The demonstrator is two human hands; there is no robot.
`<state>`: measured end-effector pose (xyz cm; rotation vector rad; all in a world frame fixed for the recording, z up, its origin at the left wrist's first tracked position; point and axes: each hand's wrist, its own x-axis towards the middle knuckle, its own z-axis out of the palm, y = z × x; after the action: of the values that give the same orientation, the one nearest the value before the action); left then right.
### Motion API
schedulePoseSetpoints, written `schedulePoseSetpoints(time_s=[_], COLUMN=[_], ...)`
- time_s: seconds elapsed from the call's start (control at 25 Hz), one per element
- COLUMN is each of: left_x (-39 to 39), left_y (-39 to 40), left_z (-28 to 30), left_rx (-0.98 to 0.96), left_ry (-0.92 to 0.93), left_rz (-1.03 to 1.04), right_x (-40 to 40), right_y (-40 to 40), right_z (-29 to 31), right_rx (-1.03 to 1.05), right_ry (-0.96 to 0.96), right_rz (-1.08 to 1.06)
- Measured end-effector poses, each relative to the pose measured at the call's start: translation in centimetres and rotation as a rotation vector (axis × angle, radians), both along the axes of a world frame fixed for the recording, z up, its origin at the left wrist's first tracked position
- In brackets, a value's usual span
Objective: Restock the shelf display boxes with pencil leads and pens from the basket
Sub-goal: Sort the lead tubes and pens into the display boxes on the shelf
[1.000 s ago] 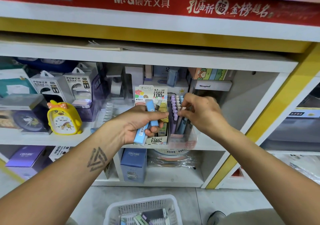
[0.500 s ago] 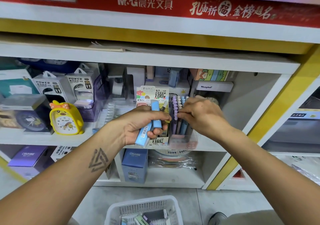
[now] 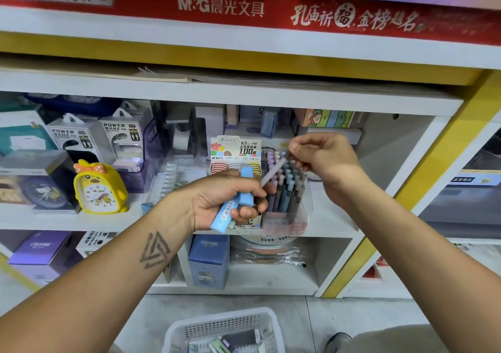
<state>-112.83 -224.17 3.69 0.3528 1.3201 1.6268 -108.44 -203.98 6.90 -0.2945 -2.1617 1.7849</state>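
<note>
Right hand (image 3: 324, 160) pinches a pen (image 3: 273, 169) by its top end, shaft slanting down-left from those fingers toward the left hand (image 3: 227, 199), which grips blue lead cases (image 3: 230, 207); pen box (image 3: 284, 198) sits directly below the pinch, nearer the right hand.

The red banner (image 3: 221, 6) reads "M&G". Two white boxes (image 3: 119, 135) say "POWER BANK". The lead display box (image 3: 235, 149) shows "0.7 HB" and "100"; a blue box (image 3: 208, 260) reads "CRUHRE".
</note>
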Motion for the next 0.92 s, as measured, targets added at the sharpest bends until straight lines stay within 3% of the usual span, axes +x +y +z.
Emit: schedulePoseSetpoints(time_s=[0.36,0.56,0.92], left_x=[-0.4,-0.5,-0.2], left_y=[0.2,0.5,1.3], left_z=[-0.2,-0.5,-0.4], left_rx=[-0.123,-0.176,-0.129], left_ry=[0.013,0.138,0.036], left_rz=[0.079,0.187,0.159], right_x=[1.2,2.1,2.7], right_y=[2.5,4.2,5.1], right_z=[0.2,0.6,0.0], right_rx=[0.076,0.283,0.512], right_ry=[0.075,0.096,0.154], right_rz=[-0.114,-0.110,-0.107])
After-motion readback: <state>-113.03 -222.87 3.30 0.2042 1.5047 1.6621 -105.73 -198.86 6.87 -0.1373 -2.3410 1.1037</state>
